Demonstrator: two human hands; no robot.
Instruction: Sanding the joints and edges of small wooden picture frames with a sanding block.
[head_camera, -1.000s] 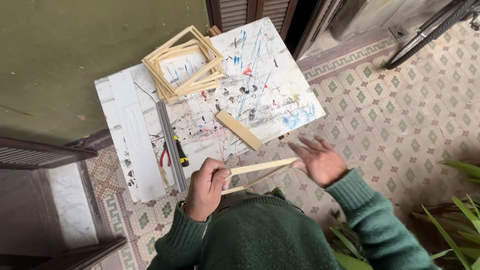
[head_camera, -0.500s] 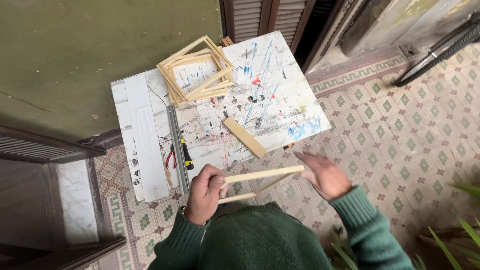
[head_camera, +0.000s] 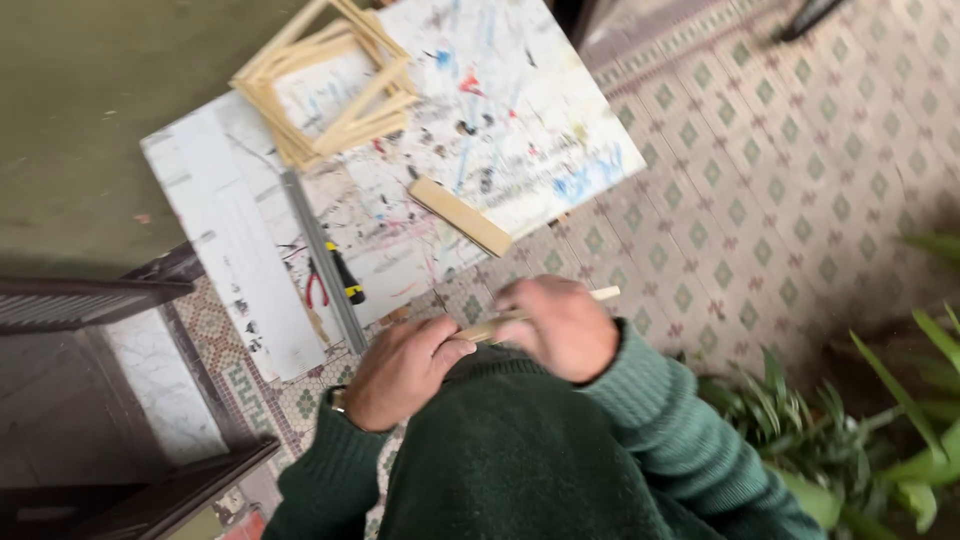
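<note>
Head camera looks down on a thin, pale wooden strip held level just above the person's green-sweatered chest, off the near edge of the paint-spattered white surface. The left hand is clenched on the strip's near end, thumb on top; the right hand is curled over its middle, covering most of it, so only the far tip shows past the knuckles. By its look the strip is light, stiff along its length yet slender enough to snap if bent hard, with a dry, unslippery face; a hold spread near both ends, or at the middle with fingers on the flat faces, would suit it best. A stack of similar wooden frames lies at the surface's far corner, a short flat wooden block nearer, and red-handled pliers beside a grey metal ruler. Half a second ago the right hand was open and apart from the strip's far end; now it has closed over the strip.
</note>
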